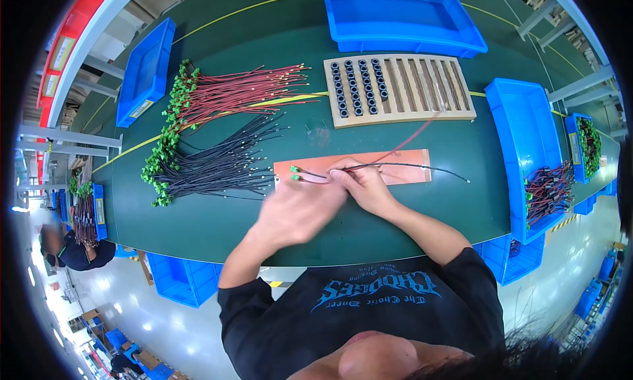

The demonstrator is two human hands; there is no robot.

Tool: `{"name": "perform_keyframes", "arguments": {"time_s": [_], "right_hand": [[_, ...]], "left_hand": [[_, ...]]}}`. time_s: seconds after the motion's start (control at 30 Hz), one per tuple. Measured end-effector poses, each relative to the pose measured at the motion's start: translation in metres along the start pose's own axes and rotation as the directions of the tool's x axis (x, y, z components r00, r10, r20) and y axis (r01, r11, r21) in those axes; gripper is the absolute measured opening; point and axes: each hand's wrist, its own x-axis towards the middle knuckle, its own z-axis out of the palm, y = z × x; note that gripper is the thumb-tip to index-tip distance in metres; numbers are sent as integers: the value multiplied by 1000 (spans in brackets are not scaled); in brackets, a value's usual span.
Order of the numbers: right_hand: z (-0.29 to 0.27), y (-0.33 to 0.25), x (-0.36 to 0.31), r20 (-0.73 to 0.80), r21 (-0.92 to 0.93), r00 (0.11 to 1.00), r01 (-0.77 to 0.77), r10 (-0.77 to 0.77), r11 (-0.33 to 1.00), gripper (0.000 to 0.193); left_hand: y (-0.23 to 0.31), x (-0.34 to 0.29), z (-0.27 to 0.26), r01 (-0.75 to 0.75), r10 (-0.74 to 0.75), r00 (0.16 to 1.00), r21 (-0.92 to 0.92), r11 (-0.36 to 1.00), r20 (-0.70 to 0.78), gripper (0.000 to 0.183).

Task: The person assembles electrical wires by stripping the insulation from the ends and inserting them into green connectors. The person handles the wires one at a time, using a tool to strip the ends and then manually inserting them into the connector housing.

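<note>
Across the frame's middle spreads a green desk (476,205); centrally, an orange board (412,158). The blurred left hand's (298,212) grip I cannot tell; the right hand (369,187) pinches a black wire (422,165) and red wire (412,139). Ideally, keep their green connectors (295,170) level.

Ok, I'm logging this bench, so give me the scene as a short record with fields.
Left hand: blurred, grip unclear
Right hand: pinching a black wire and a red wire
Under the wires: orange-brown plate
Table left: red bundle, black bundle, green connectors
Beyond plate: wooden rack, dark cylindrical parts in four leftmost slots
</note>
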Motion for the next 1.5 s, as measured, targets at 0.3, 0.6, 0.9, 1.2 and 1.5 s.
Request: {"name": "perform_keyframes", "arguments": {"time_s": [0.3, 0.6, 0.9, 1.2, 1.5], "right_hand": [[0, 1, 1, -140, -470, 912, 282, -386, 837, 22], [-3, -1, 3, -14, 157, 996, -89, 92, 984, 16], [-3, 13, -1, -97, 13, 986, 135, -133, 991, 28], [-17, -36, -17, 124, -704, 904, 370, -408, 606, 25], [-59, -33, -4, -97, -651, 978, 76, -183, 755, 20]], "left_hand": [[-8, 76, 1, -473, 208, 847, 515, 715, 489, 32], [-63, 30, -13, 303, -388, 919, 510, 805, 66, 30], [2, 25, 107, 110, -818, 575, -991, 77, 1, 27], [10, 25, 123, 178, -876, 482, -976, 123, -23, 17], [10, 18, 136, 211, -904, 415, -977, -16, 105, 13]]}}
